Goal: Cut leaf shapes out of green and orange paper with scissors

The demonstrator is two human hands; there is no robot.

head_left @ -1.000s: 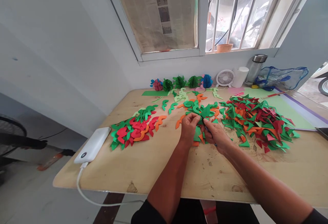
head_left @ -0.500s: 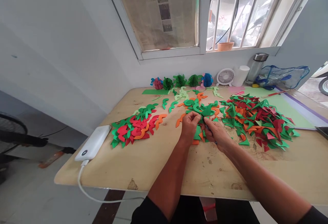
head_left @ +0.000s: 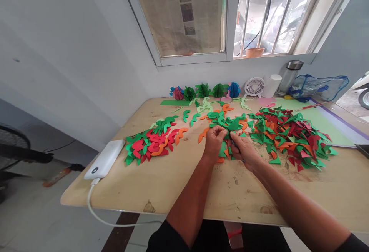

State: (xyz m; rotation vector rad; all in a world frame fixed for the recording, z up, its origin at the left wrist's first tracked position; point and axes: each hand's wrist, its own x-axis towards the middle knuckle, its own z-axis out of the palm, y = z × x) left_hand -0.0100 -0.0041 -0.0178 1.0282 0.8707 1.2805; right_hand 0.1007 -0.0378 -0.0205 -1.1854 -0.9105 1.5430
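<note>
Pinched between the fingertips of my left hand (head_left: 215, 138) is a piece of green paper (head_left: 231, 126), partly covered by the fingers. My right hand (head_left: 244, 150) is closed close beside it, around what looks like a pair of scissors. Only small bluish bits of the handle show, and the blades are hidden. Beneath and beyond both hands lie curved green paper cut-outs (head_left: 219, 119) and orange ones (head_left: 204, 134). Right of my right hand spreads a heap of green, red and orange paper scraps (head_left: 291, 134).
On the left lie red and green cut-outs (head_left: 155, 142) and a white power bank (head_left: 105, 159) with a cable. Along the wall stand paper ornaments (head_left: 203, 90), a small white fan (head_left: 255, 87), a glass bottle (head_left: 289, 78) and a clear blue-edged bag (head_left: 318, 86).
The view has shifted very slightly. Both hands keep nearly the same place and grip, with no clear movement of the paper.
</note>
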